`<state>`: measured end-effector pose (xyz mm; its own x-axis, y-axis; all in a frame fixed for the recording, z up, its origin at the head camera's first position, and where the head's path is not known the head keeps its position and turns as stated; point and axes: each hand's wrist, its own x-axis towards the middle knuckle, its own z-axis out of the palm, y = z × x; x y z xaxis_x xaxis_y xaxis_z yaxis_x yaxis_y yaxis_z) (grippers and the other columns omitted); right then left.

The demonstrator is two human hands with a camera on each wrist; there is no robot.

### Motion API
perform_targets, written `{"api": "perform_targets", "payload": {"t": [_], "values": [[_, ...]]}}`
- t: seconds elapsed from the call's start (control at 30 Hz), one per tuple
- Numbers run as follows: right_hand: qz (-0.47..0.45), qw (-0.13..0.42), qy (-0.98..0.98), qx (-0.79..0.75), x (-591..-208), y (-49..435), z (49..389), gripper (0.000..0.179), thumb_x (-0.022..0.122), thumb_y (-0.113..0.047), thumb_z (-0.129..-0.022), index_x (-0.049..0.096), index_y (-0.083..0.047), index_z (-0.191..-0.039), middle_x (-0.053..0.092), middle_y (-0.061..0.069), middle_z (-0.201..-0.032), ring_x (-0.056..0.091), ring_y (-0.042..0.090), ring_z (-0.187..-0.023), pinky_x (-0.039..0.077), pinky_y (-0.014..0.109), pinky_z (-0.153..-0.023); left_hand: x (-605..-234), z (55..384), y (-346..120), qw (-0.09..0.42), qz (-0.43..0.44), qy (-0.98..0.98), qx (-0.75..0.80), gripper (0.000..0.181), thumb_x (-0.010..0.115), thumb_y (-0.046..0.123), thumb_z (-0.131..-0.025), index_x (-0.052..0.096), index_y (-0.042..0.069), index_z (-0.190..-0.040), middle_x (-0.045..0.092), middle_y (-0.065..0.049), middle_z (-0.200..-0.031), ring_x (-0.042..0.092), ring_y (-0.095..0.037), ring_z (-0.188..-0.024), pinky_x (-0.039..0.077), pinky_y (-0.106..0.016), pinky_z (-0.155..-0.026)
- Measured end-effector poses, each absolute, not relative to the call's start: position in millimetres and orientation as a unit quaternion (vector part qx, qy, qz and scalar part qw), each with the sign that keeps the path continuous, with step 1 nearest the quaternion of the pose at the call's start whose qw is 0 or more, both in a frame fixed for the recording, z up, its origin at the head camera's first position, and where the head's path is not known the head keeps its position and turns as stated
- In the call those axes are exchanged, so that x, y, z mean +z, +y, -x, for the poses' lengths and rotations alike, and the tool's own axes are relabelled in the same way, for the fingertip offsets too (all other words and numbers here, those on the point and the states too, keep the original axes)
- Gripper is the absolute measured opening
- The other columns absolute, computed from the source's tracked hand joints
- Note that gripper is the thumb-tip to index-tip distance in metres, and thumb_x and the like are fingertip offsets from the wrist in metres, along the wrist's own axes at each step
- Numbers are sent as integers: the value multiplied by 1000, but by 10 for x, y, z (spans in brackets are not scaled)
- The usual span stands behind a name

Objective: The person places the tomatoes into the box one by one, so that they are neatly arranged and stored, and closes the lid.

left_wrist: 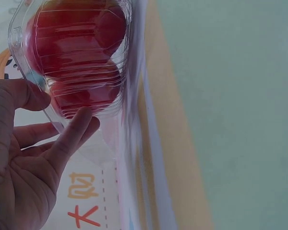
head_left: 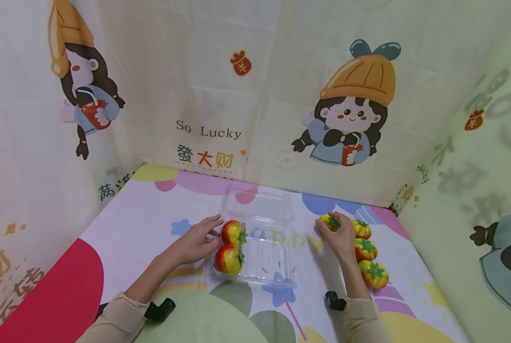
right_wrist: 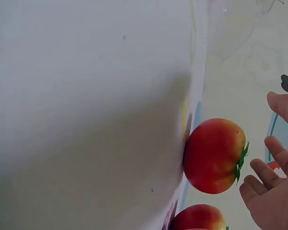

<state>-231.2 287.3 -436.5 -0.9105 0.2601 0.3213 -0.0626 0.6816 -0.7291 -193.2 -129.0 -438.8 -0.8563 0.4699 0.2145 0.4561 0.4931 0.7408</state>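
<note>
A clear plastic clamshell box (head_left: 266,259) lies with its lid folded back on the table. Two red-and-yellow tomatoes (head_left: 229,259) with green leafy tops sit along its left side. At that edge is my left hand (head_left: 199,240), thumb and fingertips right at the rim and side wall, fingers loosely spread; the left wrist view shows the box (left_wrist: 86,52) from low down. Over on the right, my right hand (head_left: 342,237) hovers just above a single tomato (head_left: 329,221), partly covering it. In the right wrist view its fingers are spread above that tomato (right_wrist: 215,155), apart from it.
A column of three more tomatoes (head_left: 365,248) stands to the right of my right hand. The transparent lid (head_left: 257,202) lies towards the back wall. Printed cloth covers the table (head_left: 152,238) and hangs as walls (head_left: 264,105) at the back and sides.
</note>
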Motion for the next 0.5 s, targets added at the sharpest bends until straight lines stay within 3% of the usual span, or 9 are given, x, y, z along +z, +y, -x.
{"api": "perform_targets", "payload": {"t": [0.5], "values": [[75,168,-912,366,-4409,2898,2401,58,77,-31,-90,58,1,-135,52,24,-142,45,41,-133,34,57,-118,-4389,1932,-1294,0,-276,863,423,54,59,7,-96,47,-11,-146,39,-29,-157,69,-32,-111,61,-38,-89]]}}
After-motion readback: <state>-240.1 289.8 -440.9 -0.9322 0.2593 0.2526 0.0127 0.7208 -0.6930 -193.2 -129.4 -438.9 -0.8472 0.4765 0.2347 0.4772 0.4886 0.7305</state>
